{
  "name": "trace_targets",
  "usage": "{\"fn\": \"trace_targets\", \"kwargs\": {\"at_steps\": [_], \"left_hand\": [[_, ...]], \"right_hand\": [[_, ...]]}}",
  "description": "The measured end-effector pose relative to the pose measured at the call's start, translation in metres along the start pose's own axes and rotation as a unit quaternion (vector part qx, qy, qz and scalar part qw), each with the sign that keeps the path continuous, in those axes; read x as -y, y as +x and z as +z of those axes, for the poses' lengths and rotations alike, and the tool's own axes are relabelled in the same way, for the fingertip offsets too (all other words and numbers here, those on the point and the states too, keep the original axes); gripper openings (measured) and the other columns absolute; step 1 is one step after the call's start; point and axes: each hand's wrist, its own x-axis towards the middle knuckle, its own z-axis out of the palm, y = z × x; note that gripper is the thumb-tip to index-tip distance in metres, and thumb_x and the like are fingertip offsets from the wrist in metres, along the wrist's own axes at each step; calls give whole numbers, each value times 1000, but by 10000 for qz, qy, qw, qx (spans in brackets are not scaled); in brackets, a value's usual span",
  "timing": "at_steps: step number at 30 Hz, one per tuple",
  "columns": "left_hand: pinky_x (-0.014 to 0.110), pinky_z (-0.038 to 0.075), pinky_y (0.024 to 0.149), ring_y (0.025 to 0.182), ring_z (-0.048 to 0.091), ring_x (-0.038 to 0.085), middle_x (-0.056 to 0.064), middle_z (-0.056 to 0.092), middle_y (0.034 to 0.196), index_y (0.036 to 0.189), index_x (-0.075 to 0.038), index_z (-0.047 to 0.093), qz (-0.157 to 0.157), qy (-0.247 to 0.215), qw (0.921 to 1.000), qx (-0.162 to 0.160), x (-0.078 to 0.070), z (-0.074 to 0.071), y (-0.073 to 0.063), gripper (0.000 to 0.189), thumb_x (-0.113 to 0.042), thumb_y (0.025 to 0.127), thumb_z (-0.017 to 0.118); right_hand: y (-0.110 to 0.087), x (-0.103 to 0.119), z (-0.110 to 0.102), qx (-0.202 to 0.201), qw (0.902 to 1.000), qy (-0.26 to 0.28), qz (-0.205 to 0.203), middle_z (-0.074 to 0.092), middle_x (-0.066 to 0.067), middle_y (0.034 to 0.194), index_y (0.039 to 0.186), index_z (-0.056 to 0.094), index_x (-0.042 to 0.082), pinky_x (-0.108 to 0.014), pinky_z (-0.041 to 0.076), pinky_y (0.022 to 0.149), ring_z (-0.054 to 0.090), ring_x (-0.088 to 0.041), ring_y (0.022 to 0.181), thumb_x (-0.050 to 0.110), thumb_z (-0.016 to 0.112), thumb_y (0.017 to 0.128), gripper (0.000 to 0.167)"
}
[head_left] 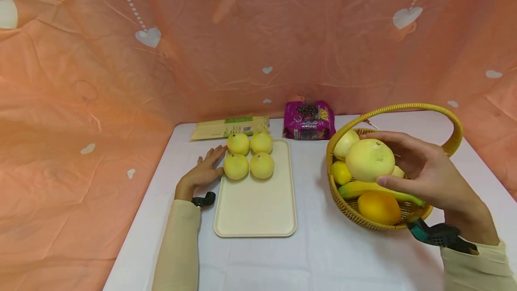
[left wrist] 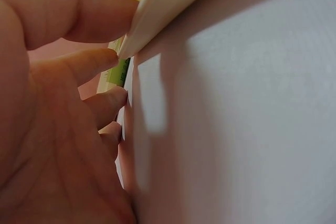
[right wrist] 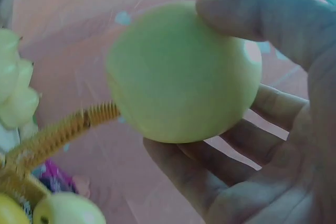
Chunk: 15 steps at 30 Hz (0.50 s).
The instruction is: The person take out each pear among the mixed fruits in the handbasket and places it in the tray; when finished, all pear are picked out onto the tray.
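My right hand grips a pale yellow round fruit over the wicker basket. In the right wrist view, the thumb lies on one side of this fruit and the fingers curl round the other. Beside the left edge of the cream tray is my left hand, fingers mostly straight. In the left wrist view, its thumb and index fingertip touch the tray's rim. Several similar pale yellow fruits stand grouped at the tray's far end.
Inside the basket lie a banana, an orange-yellow fruit, a lemon-like fruit and another pale fruit. Its tall handle arches above. Behind the tray are a flat beige packet and a purple bag, near the curtain.
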Motion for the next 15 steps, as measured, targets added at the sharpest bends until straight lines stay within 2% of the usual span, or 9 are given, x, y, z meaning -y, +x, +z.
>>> {"fn": "trace_targets", "kwargs": {"at_steps": [3,7,12,15], "left_hand": [[65,-20,132,172,-13,36,14,5,186,177,-18,22,-6,-40,10000,-9,1,1,1,83,-16,101,56],[65,-20,132,172,-13,35,13,5,186,177,-19,23,14,-68,10000,-16,2,1,1,82,-17,102,56],[66,-20,132,172,-13,35,14,5,186,177,-19,23,37,-75,10000,-22,2,1,1,82,-17,102,56],[65,-20,132,172,-13,35,13,5,186,177,-19,23,8,-70,10000,-27,2,1,1,82,-17,102,56]], "right_hand": [[7,3,8,114,9997,-187,-101,60,-23,156,153,57,-7,-20,54,110,66,-17,140,-28,77,78,80],[17,6,20,260,9991,-331,-109,63,-20,151,152,61,1,-20,54,111,68,-19,134,-24,80,79,80],[30,10,36,424,9990,-100,-87,63,-21,150,152,61,4,-25,57,109,71,-26,126,-22,83,79,80],[37,10,46,557,9984,-80,-5,64,-16,150,153,62,8,-28,61,104,73,-25,123,-19,85,81,80]]}}
